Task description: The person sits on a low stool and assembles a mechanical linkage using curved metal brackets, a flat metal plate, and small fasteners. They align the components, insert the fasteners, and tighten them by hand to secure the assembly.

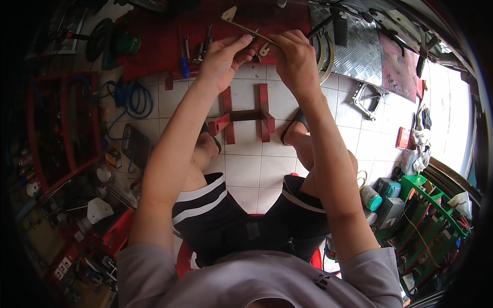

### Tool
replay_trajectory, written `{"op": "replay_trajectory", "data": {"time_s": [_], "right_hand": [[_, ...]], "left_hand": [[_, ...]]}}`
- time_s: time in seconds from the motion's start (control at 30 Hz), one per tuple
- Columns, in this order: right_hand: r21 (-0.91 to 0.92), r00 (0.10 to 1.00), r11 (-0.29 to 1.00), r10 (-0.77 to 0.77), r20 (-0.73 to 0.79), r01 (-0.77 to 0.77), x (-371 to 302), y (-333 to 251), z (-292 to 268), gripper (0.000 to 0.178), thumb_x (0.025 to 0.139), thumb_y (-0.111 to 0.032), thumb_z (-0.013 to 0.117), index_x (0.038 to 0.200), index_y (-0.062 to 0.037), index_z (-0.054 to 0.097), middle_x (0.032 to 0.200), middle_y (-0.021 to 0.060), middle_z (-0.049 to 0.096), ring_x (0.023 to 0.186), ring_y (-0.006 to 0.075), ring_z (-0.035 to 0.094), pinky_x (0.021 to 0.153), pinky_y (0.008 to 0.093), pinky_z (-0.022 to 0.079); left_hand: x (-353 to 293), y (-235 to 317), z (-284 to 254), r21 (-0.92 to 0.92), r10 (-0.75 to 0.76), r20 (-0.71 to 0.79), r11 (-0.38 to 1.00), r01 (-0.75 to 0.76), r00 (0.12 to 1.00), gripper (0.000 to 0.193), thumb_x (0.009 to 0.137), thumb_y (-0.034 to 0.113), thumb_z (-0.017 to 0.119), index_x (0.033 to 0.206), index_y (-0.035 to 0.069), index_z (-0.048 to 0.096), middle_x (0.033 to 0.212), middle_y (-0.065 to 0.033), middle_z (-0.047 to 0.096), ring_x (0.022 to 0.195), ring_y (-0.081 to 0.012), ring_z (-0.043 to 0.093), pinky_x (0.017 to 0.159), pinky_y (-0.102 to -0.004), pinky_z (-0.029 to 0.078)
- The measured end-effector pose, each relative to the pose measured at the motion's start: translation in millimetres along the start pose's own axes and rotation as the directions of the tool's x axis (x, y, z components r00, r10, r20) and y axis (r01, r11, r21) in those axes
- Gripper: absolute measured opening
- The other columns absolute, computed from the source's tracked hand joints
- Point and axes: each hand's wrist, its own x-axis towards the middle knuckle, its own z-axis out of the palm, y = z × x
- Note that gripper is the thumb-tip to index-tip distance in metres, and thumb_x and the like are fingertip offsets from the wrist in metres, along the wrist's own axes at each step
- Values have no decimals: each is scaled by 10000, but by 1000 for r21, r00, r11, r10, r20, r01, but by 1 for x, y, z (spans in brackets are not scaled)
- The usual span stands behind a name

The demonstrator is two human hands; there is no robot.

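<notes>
A thin gold-coloured metal bracket (239,24), bent and wider at its far end, slants over the red bench. My right hand (297,64) is closed round its near end. Below that hand's fingertips shows a small gold plate with a slot (264,50); whether it belongs to the bracket I cannot tell. My left hand (222,62) is beside the bracket, its thumb up against the bar and its fingers curled. Something small and dark lies between those fingers, too hidden to name. Left of my left hand, a blue-handled screwdriver (185,68) and a wrench (187,49) lie on the bench.
The red bench (154,20) spans the far side, with a patterned metal plate (354,46) on its right. A red metal stand (246,115) is on the tiles between my feet. A blue hose (136,100) coils at left; a green rack (426,220) is at right.
</notes>
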Motion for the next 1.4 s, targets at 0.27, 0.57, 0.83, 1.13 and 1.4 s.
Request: {"op": "replay_trajectory", "data": {"time_s": [0.27, 0.57, 0.83, 1.13, 1.4], "right_hand": [[-2, 998, 1000, -10, 55, 10, 0, 1, -2, 166, 797, -12, 614, 934, -25, 707, 863, 122, 672, 876, 313, 608, 810, 416, 482], [50, 997, 997, 54, 58, -57, 0, 3, 2, 75, 797, -37, 626, 741, 13, 634, 769, 173, 652, 760, 378, 614, 693, 449, 507], [59, 996, 998, 34, 77, -38, -2, 6, 1, 69, 808, -32, 617, 832, 7, 668, 782, 174, 634, 763, 363, 602, 691, 440, 476], [16, 994, 999, 28, 107, -30, -4, 6, 5, 97, 804, -44, 622, 862, -1, 686, 818, 164, 661, 793, 357, 623, 720, 426, 501], [-12, 828, 927, 340, 445, -374, -12, 15, 1, 170, 797, -130, 684, 913, -7, 705, 740, 159, 672, 679, 346, 662, 663, 384, 532]], "left_hand": [[0, -1, -4, -4, -18, 0, 1000, 18, 1000, 118, 898, 122, 693, 990, 49, 699, 895, -46, 704, 763, -107, 644, 671, -209, 530], [2, -8, 10, 545, 360, -55, 792, -274, 931, 208, 879, 189, 722, 937, -10, 715, 764, -38, 706, 644, -74, 641, 553, -207, 510], [5, -9, 7, 643, 407, -12, 703, -305, 913, 184, 864, 161, 732, 926, -11, 721, 734, -44, 706, 628, -65, 643, 540, -214, 508], [6, -12, -1, 363, 186, -78, 920, -146, 979, 143, 884, 115, 701, 941, -13, 727, 729, -50, 695, 605, -90, 634, 529, -230, 506], [-2, -14, 10, 769, 202, -48, 632, -93, 978, 148, 844, 126, 728, 909, -6, 742, 717, -62, 713, 609, -93, 658, 560, -222, 508]]}}
